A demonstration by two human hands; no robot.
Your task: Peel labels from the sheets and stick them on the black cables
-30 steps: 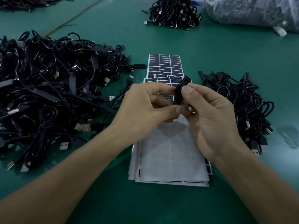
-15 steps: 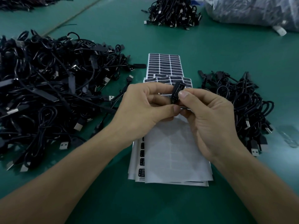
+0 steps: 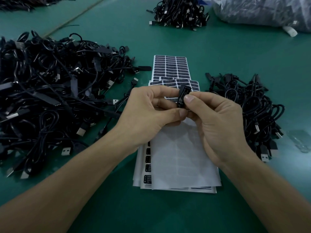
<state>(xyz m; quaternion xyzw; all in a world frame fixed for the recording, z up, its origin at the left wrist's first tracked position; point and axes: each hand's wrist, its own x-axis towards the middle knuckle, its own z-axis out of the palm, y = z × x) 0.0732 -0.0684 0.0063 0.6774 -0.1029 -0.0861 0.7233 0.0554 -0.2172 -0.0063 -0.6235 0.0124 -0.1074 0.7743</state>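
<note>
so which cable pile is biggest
The left pile, beside the left hand: it sprawls far wider than the right pile or the far pile.

Cable (image 3: pixel 183 96) between left hand (image 3: pixel 148 115), right hand (image 3: pixel 218 126)

I'm working under dim, cool light that tints everything blue-green. A soft shadow lies on the white sheets (image 3: pixel 183 148) at centre. The plastic bag (image 3: pixel 262 12), upper right, shows a faint sheen. The lens stretches the lower corners; the left cable pile (image 3: pixel 42 98) sinks into black.
</note>
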